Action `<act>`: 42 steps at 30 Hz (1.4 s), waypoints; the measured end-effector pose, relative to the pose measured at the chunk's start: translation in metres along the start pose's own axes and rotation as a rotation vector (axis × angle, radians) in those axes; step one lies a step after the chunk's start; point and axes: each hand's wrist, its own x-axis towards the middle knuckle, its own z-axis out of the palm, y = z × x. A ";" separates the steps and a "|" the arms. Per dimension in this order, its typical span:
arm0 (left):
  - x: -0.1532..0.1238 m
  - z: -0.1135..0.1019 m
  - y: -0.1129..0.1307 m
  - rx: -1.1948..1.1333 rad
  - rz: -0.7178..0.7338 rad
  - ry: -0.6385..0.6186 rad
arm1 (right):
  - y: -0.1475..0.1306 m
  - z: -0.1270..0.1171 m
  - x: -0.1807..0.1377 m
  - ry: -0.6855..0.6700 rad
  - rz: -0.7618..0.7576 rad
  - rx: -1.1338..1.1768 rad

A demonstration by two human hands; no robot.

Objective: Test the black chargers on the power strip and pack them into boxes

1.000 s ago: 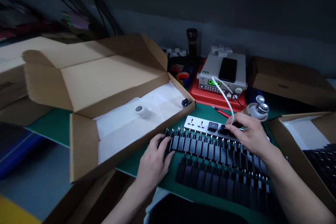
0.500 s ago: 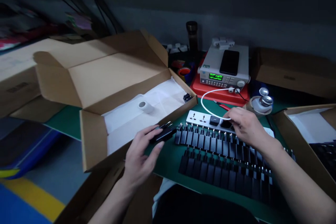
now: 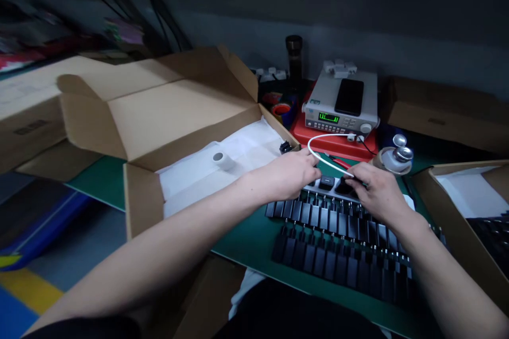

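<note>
My left hand (image 3: 296, 174) reaches over the left end of the white power strip (image 3: 353, 195). Its fingers are closed round a black power adapter (image 3: 312, 183), mostly hidden beneath them. Close by, another black adapter (image 3: 327, 181) sits in the strip. My right hand (image 3: 371, 185) pinches the end of the white cable (image 3: 314, 143) against a black adapter (image 3: 342, 186) on the strip; the cable's tip is hidden by the fingers. Two rows of black adapters, an upper row (image 3: 324, 217) and a lower row (image 3: 330, 262), lie in front of the strip, pins pointing away from me.
A grey bench instrument (image 3: 342, 100) with a green display and a phone (image 3: 349, 97) on top stands on a red tray (image 3: 298, 130). At left lies an open carton (image 3: 145, 196) holding a white tube (image 3: 222, 161). Another carton (image 3: 449, 190) stands at right.
My left hand has moved right and forward from the carton's edge to the power strip, taking the black adapter along. My right hand stays at the cable end. The instrument's display reading differs.
</note>
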 end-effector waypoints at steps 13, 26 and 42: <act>0.000 0.010 -0.014 -0.160 0.041 0.084 | 0.001 0.004 -0.006 0.052 -0.022 0.032; -0.011 0.024 -0.026 -0.361 -0.057 0.168 | -0.003 0.009 -0.013 0.099 -0.065 -0.002; -0.002 0.034 -0.024 -0.326 -0.015 0.214 | 0.001 0.011 -0.013 0.122 -0.061 -0.006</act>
